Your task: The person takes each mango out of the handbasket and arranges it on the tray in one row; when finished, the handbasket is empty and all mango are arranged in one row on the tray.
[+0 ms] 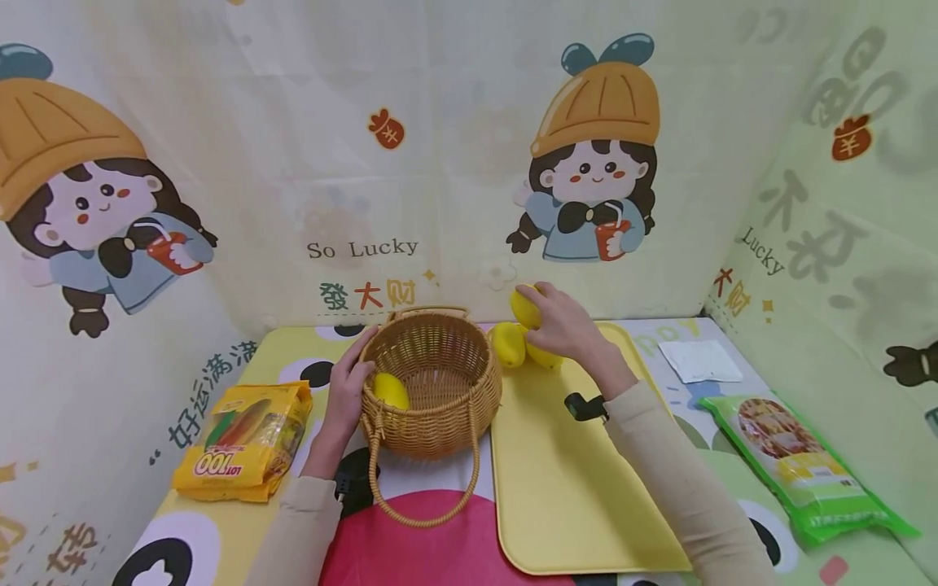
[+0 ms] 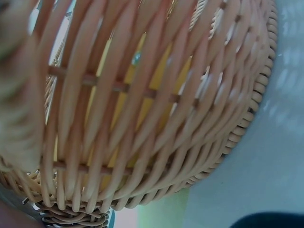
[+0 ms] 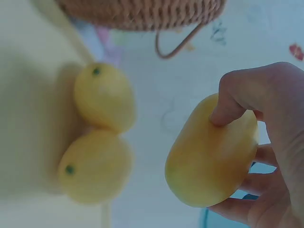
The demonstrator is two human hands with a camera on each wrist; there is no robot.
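My left hand (image 1: pixel 344 391) holds the left rim of a round wicker basket (image 1: pixel 432 431), whose looped handle hangs down at the front. Inside the basket, against its left wall, lies one yellow lemon (image 1: pixel 392 391). The left wrist view is filled by the basket's woven side (image 2: pixel 142 104), with yellow showing through the gaps. My right hand (image 1: pixel 567 321) grips another lemon (image 3: pixel 209 156), thumb on one side and fingers round the other, raised above the tray's far end. Below it, two more lemons (image 3: pixel 104 97) sit side by side on the yellow tray (image 1: pixel 586 472), green-spotted ends showing in the right wrist view.
A yellow snack bag (image 1: pixel 245 439) lies left of the basket. Right of the tray are a white packet (image 1: pixel 699 360) and a green food bag (image 1: pixel 802 464). A printed cloth wall (image 1: pixel 454 195) stands close behind the basket and tray.
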